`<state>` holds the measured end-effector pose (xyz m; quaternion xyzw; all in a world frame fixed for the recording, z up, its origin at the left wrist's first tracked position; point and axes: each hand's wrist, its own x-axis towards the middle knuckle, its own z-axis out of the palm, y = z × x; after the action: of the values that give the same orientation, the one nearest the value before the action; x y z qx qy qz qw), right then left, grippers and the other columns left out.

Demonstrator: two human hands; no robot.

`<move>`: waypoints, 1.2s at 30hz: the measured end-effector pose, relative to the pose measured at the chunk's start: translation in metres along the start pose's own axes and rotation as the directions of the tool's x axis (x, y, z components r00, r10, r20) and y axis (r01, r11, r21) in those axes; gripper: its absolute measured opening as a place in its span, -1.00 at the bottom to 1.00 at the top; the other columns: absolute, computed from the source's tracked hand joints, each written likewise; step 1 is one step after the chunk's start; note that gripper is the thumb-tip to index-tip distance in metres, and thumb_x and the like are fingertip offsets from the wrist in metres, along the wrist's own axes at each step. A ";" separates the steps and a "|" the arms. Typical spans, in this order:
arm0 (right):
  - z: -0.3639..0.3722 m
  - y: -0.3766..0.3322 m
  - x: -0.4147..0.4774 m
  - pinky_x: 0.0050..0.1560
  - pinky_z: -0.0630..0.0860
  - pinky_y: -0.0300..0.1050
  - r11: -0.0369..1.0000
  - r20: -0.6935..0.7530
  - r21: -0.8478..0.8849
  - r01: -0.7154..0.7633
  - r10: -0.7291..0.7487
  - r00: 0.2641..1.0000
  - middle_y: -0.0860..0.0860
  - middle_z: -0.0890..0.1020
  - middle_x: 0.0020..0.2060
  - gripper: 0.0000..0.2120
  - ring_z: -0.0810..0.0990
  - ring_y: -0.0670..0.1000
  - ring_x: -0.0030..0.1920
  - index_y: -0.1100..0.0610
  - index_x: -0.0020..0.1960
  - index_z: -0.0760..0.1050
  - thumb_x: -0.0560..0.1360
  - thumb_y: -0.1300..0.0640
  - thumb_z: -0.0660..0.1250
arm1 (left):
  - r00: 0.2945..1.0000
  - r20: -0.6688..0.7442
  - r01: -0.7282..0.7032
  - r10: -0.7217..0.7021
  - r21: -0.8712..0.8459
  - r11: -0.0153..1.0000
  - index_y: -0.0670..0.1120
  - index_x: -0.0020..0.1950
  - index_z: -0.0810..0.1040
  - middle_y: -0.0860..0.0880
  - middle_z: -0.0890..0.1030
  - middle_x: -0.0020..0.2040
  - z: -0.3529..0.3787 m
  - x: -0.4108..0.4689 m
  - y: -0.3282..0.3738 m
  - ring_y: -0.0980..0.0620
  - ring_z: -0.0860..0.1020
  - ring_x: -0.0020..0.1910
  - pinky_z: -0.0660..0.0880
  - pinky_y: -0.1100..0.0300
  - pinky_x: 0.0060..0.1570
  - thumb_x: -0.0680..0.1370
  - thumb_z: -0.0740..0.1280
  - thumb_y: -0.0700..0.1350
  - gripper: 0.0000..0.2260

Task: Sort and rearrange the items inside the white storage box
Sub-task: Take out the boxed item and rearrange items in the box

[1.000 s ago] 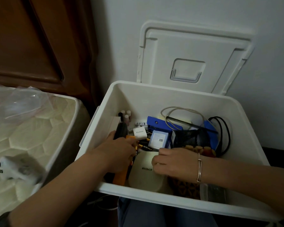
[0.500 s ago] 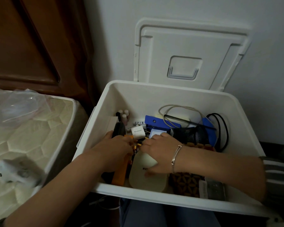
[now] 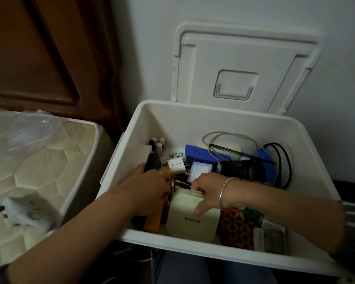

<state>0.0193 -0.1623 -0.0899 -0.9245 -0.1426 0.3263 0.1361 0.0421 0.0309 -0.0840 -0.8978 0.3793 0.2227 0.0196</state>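
the white storage box (image 3: pixel 213 253) sits just beyond the person's lap, its near rim closest to the camera and both forearms reaching in over it. in the near part of the box lies a cream rounded case (image 3: pixel 191 224), with an orange tool (image 3: pixel 154 220) just to its left and a patterned pouch (image 3: pixel 236 228) just to its right. the right hand (image 3: pixel 207 189), with a thin bracelet (image 3: pixel 223 191) on the wrist, grips the case: its fingers curl over the far edge and its thumb presses on the top. the left hand (image 3: pixel 150 189) rests over the orange tool with knuckles up; its fingertips are hidden, so i cannot tell whether it holds anything. between the two hands lie loose batteries (image 3: pixel 180 182). farther in are a white charger (image 3: pixel 176 165), a small blue-and-white carton (image 3: pixel 200 171) and a black mesh bag (image 3: pixel 240 169) to the right. near the far wall are small bottles (image 3: pixel 159 143) at the left, a blue holder (image 3: pixel 201 153), a black comb (image 3: pixel 234 151) under a beige cable (image 3: pixel 230 136), and a black cable (image 3: pixel 285 160) at the right. the lid (image 3: pixel 244 68) stands open against the wall behind. a mattress (image 3: pixel 39 171) lies to the left.
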 end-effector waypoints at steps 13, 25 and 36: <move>-0.078 0.048 -0.057 -0.14 0.51 -0.12 0.931 -0.224 0.340 -0.131 0.215 0.951 0.06 0.66 -0.21 -0.76 0.62 0.06 -0.14 0.16 -0.14 0.62 0.38 -0.02 0.46 | 0.981 0.042 -0.187 0.188 0.442 0.877 -0.10 0.31 0.43 -0.04 0.46 0.28 0.012 0.022 0.010 -0.07 0.31 0.33 0.01 -0.11 0.39 0.41 0.25 0.38 -0.32; -0.073 0.080 -0.051 0.08 0.55 -0.02 0.712 -0.156 0.692 -0.118 0.307 0.939 0.05 0.69 -0.15 -0.77 0.64 0.07 -0.05 0.18 -0.04 0.63 0.39 0.06 0.47 | 0.993 0.107 -0.031 -0.040 0.585 0.811 -0.22 0.44 0.17 -0.22 0.31 0.39 0.044 0.044 0.025 -0.21 0.24 0.35 0.06 -0.15 0.36 0.35 0.38 0.29 -0.12; -0.072 0.086 -0.052 0.05 0.56 -0.09 0.699 -0.180 0.713 -0.057 0.260 0.949 0.03 0.69 -0.13 -0.79 0.65 0.03 -0.06 0.15 -0.05 0.62 0.39 0.05 0.47 | 0.984 0.177 -0.088 -0.009 0.532 0.842 -0.14 0.49 0.13 -0.19 0.31 0.42 0.043 0.058 0.027 -0.19 0.28 0.38 0.11 -0.07 0.39 0.40 0.36 0.31 -0.14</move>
<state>0.0416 -0.2709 -0.0365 -0.8480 0.0919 0.2386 0.4643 0.0422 -0.0186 -0.1428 -0.8255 0.4419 0.1850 0.2984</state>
